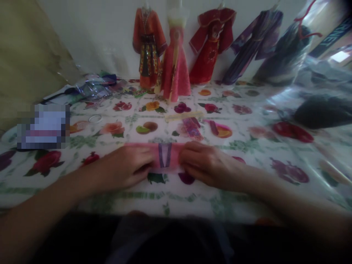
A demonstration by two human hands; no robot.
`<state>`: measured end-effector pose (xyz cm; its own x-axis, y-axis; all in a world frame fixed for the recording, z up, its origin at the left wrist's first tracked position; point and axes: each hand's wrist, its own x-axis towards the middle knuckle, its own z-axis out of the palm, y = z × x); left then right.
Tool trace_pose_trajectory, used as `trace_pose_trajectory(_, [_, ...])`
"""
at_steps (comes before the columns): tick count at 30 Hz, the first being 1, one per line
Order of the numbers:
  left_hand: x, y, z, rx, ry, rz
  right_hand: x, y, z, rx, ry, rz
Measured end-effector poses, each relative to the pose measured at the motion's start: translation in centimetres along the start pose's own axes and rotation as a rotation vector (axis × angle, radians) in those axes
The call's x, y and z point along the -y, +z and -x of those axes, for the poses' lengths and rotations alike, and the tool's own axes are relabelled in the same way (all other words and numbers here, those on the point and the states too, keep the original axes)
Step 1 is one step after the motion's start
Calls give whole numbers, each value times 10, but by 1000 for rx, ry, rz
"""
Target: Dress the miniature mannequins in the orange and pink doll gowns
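A small piece of pink fabric with a purple V-shaped trim at its middle lies across the table in front of me; it looks like a doll-sized garment. My left hand has its fingers curled together on the left part of the fabric. On the right part, the bent fingers of my right hand press together and pinch the cloth. Both hands cover the ends of the piece. Just beyond them lie a patterned purple-pink fabric strip and a pale yellow strip.
A fruit-print tablecloth covers the table. Along the back wall stand several small dressed forms, among them a pink dress and a red robe. A blurred-out flat device, a clear ring and plastic wrapping are left; a dark bundle is right.
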<state>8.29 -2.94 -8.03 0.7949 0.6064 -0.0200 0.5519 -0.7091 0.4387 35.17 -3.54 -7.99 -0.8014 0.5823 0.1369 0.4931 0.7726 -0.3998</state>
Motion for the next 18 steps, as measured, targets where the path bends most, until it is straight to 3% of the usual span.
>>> trace_pose_trajectory(7, [-1,-24,7,5,-89,52,4,-6,1,33,6,-86])
trace_pose_trajectory(13, [24,-41,26,-127,-330,-100,4,-9,5,9,15,-114])
trace_pose_trajectory(18, [38,-41,33,-77,-421,-68,9,-16,3,14,36,-88])
